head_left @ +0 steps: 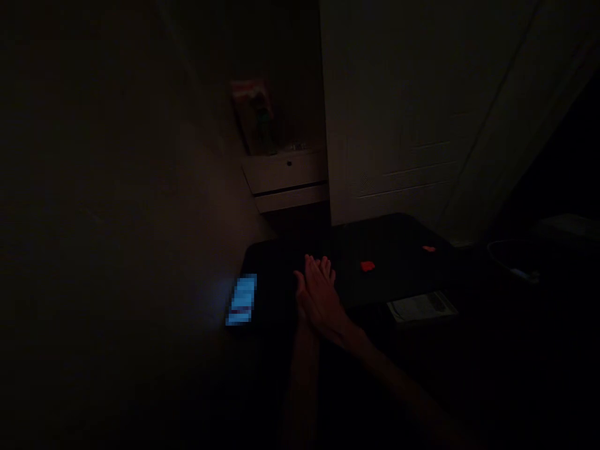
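Observation:
In dim light, my right hand point(323, 303) lies across my left hand point(300, 292) with the palms facing. The right fingers are stretched out straight and close together. Beneath them, the left hand shows its thumb side and some extended fingertips. Whether anything sits between the palms is hidden. Both hands are over a dark tabletop point(347, 287). To their right lies a small orange-red lump point(367, 266), apart from the fingers. A second, smaller orange-red piece point(429, 249) rests farther right.
A lit phone-like screen point(242, 300), blurred into blocks, glows at the table's left side. A printed booklet or packet point(422, 307) lies by the near right edge. Behind stand a drawer unit point(285, 172) and a pale panel point(389, 125). A cable point(522, 273) is at far right.

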The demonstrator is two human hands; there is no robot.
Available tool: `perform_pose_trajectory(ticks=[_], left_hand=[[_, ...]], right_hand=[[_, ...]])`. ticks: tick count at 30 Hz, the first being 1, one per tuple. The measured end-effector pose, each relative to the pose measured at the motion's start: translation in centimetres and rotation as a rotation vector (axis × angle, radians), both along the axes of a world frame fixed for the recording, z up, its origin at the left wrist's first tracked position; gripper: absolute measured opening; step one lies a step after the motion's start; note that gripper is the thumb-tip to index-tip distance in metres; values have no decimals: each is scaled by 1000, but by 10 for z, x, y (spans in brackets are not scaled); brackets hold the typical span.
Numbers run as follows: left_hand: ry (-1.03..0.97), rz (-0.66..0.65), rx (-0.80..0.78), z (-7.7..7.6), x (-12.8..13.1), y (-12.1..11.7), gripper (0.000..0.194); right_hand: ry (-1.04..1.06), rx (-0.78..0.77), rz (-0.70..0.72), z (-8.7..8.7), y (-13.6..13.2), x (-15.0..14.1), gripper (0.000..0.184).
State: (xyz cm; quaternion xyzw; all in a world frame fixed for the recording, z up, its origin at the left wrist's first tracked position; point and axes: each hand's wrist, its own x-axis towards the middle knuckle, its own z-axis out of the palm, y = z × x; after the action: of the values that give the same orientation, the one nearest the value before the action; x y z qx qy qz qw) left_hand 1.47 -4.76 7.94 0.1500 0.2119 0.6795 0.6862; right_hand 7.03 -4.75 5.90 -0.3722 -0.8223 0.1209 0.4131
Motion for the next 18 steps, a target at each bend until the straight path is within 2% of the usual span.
perform_pose_trajectory(ticks=[4, 7, 10, 14, 18], left_hand=[[42, 1, 106, 3, 1, -1, 61], [113, 23, 176, 8, -4, -11, 63], [170, 29, 151, 9, -8, -26, 63], [162, 41, 132, 2, -6, -36, 62], [145, 78, 97, -1, -3, -24, 61]], right_hand=[[76, -26, -82, 14, -6, -8, 68], [134, -7, -41, 23, 7, -10, 63], [196, -41, -4, 28, 27, -8, 62], [191, -116, 109, 23, 39, -2, 62], [133, -80, 116, 12, 19, 0, 63]])
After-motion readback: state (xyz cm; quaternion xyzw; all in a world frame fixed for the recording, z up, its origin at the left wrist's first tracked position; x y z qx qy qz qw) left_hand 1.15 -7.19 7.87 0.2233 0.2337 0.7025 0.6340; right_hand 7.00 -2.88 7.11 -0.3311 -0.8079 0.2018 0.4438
